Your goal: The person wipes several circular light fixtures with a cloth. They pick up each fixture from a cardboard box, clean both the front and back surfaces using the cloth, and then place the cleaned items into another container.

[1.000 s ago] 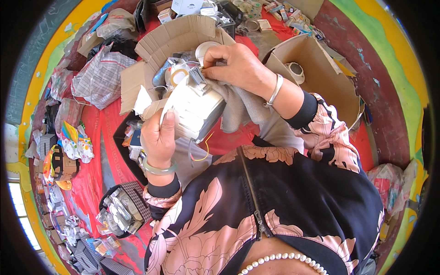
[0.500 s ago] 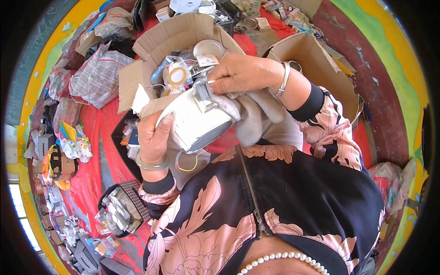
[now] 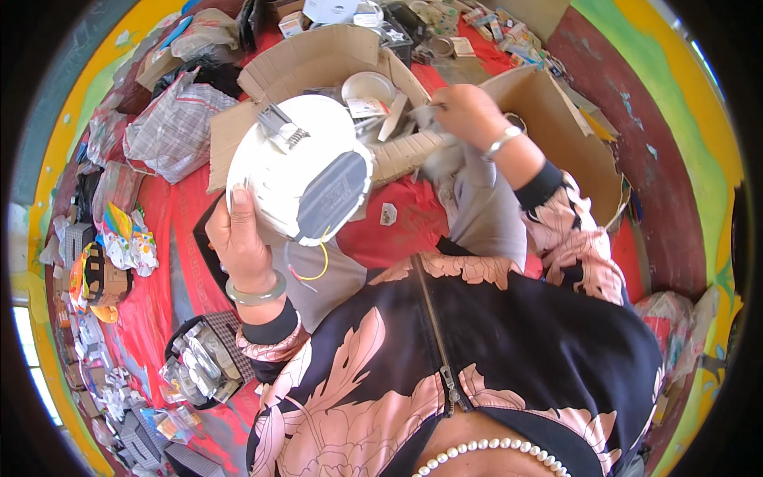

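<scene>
My left hand point(image 3: 242, 238) grips the rim of a round white recessed downlight point(image 3: 262, 179), thumb on its back. A dark grey panel shows on the lamp's back, a spring clip point(image 3: 276, 126) stands at its upper edge, and thin coloured wires point(image 3: 322, 266) hang below. My right hand point(image 3: 474, 115) is closed and apart from the lamp, near the cardboard box's right corner. A grey glove-like cloth point(image 3: 441, 155), smeared by motion, hangs from its fingers. Behind the lamp stands the open cardboard box point(image 3: 318, 63), holding a round pale part point(image 3: 368, 89) and other pieces, partly hidden.
Another open cardboard box point(image 3: 548, 103) stands to the right. At the left are a checked plastic bag point(image 3: 179, 131) and a dark basket point(image 3: 230, 342) with packaged items. Red sheeting point(image 3: 151, 318) covers part of the floor, with many small boxes along the left wall.
The downlight has moved up and left in my left hand, showing more of its back. My right hand has drawn away from it to the right, taking the grey cloth along.
</scene>
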`<move>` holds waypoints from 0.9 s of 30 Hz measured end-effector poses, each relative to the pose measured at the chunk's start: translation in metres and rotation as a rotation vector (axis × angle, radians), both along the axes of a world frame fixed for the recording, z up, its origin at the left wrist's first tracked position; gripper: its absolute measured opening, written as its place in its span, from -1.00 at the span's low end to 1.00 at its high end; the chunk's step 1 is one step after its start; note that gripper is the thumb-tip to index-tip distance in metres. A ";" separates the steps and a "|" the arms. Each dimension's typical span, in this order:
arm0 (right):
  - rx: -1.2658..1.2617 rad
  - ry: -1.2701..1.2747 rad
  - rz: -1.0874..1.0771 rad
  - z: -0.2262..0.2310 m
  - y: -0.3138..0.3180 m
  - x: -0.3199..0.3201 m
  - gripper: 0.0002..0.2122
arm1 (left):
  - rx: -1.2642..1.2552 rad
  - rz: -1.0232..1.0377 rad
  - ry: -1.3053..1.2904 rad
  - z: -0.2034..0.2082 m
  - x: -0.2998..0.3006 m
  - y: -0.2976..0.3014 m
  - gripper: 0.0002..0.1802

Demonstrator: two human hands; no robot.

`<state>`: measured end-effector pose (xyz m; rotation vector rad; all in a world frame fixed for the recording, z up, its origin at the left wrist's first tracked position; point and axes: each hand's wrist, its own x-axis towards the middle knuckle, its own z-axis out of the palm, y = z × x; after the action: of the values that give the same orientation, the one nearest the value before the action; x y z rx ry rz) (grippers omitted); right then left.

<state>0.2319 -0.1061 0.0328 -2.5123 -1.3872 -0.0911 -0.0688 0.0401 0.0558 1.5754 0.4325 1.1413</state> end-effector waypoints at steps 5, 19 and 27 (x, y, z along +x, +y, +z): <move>0.474 0.384 0.201 0.044 -0.013 -0.014 -0.85 | 0.475 0.201 0.244 0.007 0.005 0.004 -0.72; 0.864 -0.185 0.379 0.057 0.033 -0.138 -0.80 | 0.860 0.324 0.254 0.001 0.042 -0.028 -0.78; 0.597 -0.343 0.359 0.061 0.031 -0.146 -0.78 | 0.915 0.353 0.317 -0.008 0.039 -0.026 -0.84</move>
<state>0.0859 -0.0754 0.0935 -1.7876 -1.6118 -0.7684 -0.0299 0.0143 0.0482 2.5737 0.4281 1.4687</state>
